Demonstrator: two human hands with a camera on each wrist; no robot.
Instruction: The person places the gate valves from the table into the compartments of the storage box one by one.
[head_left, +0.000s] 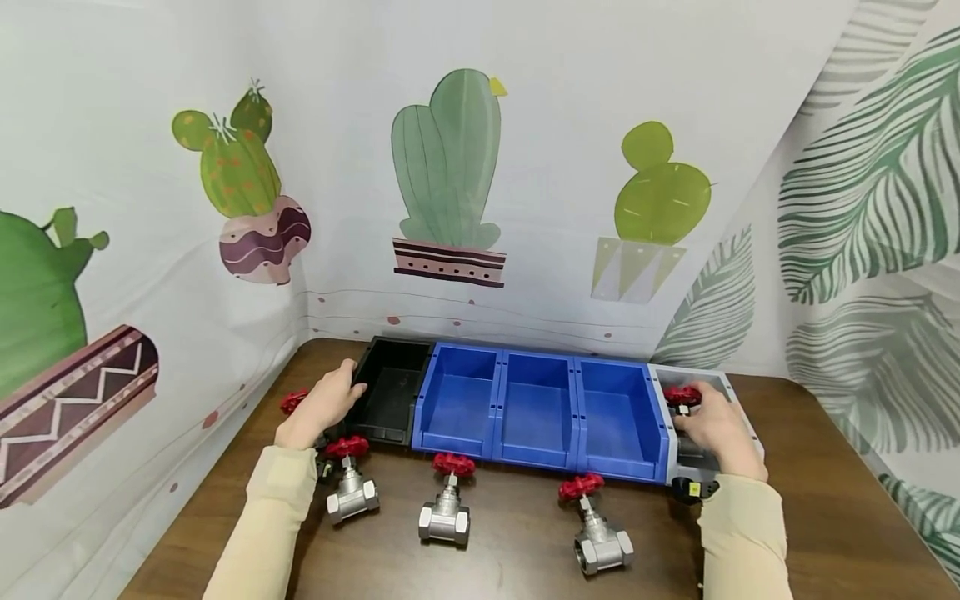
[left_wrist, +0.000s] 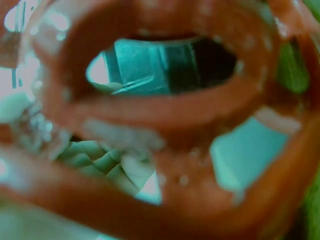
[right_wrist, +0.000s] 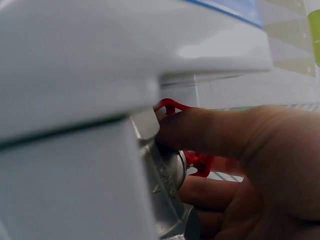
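Your right hand [head_left: 716, 425] is down in the grey bin [head_left: 718, 381] at the row's right end, thumb and fingers pinching a red-wheeled valve [right_wrist: 165, 185]; the right wrist view has the thumb against its metal body, just beside the wheel, with other fingers behind. That valve sits inside the bin walls; whether it touches the floor, cannot tell. Your left hand [head_left: 322, 408] is at the left side of the black bin [head_left: 390, 387], row's left end, thumb by the rim, fingers loosely bent; whether they pinch the wall, cannot tell. Three blue bins [head_left: 536, 408] stand side by side between the black and the grey. Near side of the row, on the brown desk [head_left: 517, 550], three more valves, silver bodies, red wheels toward the bins: left valve [head_left: 352, 500] close to your left wrist, middle valve [head_left: 445, 521] before the blue bins, right valve [head_left: 602, 550] set nearest you. Another red wheel [head_left: 294, 402] shows left of your left hand, the rest hidden. Far side: cactus-print cloth [head_left: 562, 100].
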